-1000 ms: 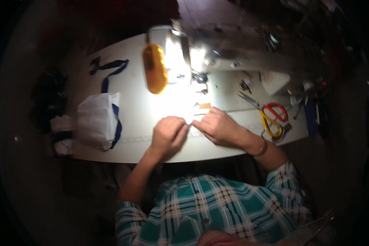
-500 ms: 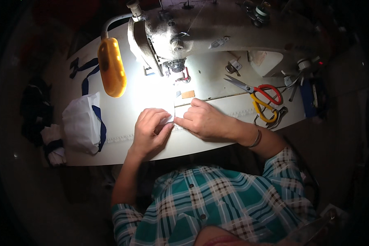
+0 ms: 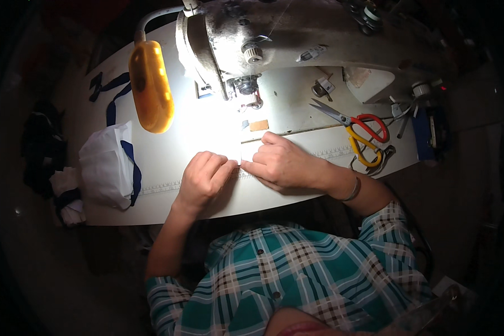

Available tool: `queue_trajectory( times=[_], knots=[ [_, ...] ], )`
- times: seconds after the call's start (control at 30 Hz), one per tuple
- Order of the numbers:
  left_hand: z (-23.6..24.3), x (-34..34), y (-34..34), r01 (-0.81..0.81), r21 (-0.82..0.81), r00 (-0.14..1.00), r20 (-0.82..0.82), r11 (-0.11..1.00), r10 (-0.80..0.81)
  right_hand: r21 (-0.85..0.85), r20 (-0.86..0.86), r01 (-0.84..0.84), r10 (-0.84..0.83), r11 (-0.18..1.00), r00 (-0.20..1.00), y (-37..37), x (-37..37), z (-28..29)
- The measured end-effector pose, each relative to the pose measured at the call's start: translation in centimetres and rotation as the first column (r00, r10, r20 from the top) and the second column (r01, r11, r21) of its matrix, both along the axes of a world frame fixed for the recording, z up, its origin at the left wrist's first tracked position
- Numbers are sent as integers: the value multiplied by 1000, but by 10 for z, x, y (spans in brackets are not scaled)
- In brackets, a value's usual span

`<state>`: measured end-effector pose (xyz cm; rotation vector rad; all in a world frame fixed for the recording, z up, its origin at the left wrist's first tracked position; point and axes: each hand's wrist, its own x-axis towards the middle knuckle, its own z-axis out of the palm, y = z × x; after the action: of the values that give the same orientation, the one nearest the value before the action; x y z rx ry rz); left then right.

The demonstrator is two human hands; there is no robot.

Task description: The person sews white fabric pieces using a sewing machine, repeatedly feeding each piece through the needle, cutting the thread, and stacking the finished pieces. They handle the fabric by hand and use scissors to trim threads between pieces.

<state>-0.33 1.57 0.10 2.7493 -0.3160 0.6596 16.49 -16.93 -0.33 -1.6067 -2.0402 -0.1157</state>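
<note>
My left hand (image 3: 206, 179) pinches a small white piece of cloth or paper (image 3: 238, 158) on the brightly lit white table (image 3: 157, 210). My right hand (image 3: 280, 165) has its fingers curled, with fingertips pressing at the right side of that piece; how much it grips is hard to tell. A printed measuring scale runs beneath both hands. Just beyond them lies a small tan rectangle (image 3: 259, 125), below the presser foot and needle area (image 3: 247, 92) of the sewing machine (image 3: 297, 31). Glare washes out the piece's far edge.
A yellow lamp (image 3: 151, 84) hangs left of the needle. Navy straps (image 3: 112, 106), white cloth with navy trim (image 3: 103, 165), a banded white bundle (image 3: 67, 196) and dark cloth (image 3: 43, 145) are at left. Scissors with red and yellow handles (image 3: 357, 127) and a blue box (image 3: 425, 134) are at right.
The view has shifted and glare over the machine has eased. My left fingers have closed further over the white piece, covering more of it; my right hand stays beside it.
</note>
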Motion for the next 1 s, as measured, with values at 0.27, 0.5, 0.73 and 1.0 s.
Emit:
queue_trajectory(
  times=[0.27, 0.5, 0.73, 1.0],
  knots=[
    [0, 0, 0, 14, -26, 1000, -22, 1000, -14, -11, 8, -12, 12, 1000, 1000, 1, -1, 2],
    [1, 0, 4, 46, -70, 998, -31, 996, -49, -39, -32, -25, 24, 999, 999, 1, -1, 3],
    [14, 2, 2, 85, -155, 995, -39, 984, -92, 37, -71, 46, -43, 998, 996, 3, 2, 7],
    [15, 3, 9, 128, -174, 990, -33, 976, -136, -74, 2, 84, -84, 994, 996, 3, 2, 7]
  ],
)
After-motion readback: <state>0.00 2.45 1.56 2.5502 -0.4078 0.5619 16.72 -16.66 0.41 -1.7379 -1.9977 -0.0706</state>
